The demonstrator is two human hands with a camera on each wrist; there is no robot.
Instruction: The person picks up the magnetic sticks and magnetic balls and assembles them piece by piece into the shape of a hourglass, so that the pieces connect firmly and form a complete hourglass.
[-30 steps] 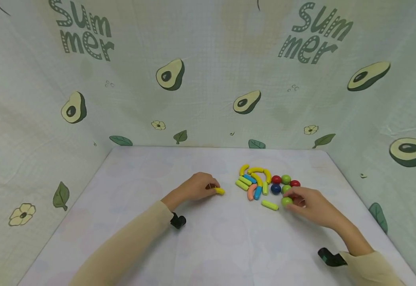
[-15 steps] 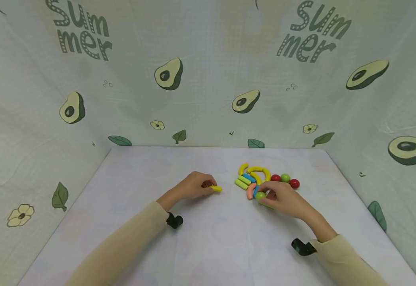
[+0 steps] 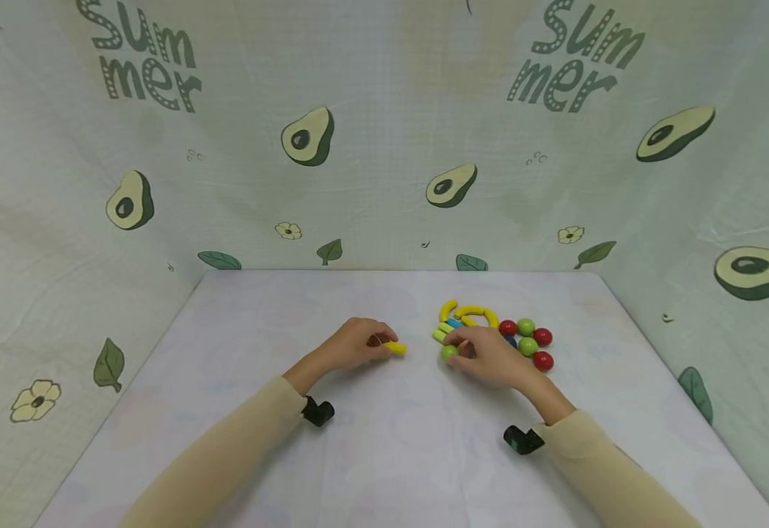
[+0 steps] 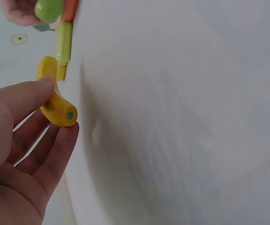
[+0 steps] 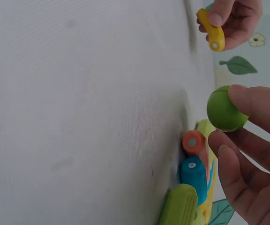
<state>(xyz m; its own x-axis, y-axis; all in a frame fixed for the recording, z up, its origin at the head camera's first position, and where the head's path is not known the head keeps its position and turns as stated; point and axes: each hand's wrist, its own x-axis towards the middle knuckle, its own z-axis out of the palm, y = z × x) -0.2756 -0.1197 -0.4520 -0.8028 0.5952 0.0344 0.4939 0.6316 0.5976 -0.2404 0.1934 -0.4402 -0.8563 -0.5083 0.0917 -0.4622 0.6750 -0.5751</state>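
Note:
Between thumb and fingers, my left hand (image 3: 356,345) pinches a small yellow curved piece (image 4: 57,101) shaped like a banana, with a grey dot on its end. My right hand (image 3: 490,358) holds a green ball (image 5: 225,110) by thumb and fingertips, above the near left side of a group of pieces. In the right wrist view an orange curved piece (image 5: 193,141), a blue stick (image 5: 193,176) and a light green ridged stick (image 5: 179,206) lie below that hand. From the head, the right hand hides several of them.
Several yellow curved pieces (image 3: 473,311) lie at the back of the group. To its right sit red balls (image 3: 543,336), green balls (image 3: 527,347) and a partly hidden dark blue ball (image 3: 511,342). A patterned cloth (image 3: 371,213) walls the white table (image 3: 384,455) behind.
My right hand has carried the green ball leftward from beside the other balls, across the sticks, toward the left hand. The left hand stays nearly still with its yellow piece.

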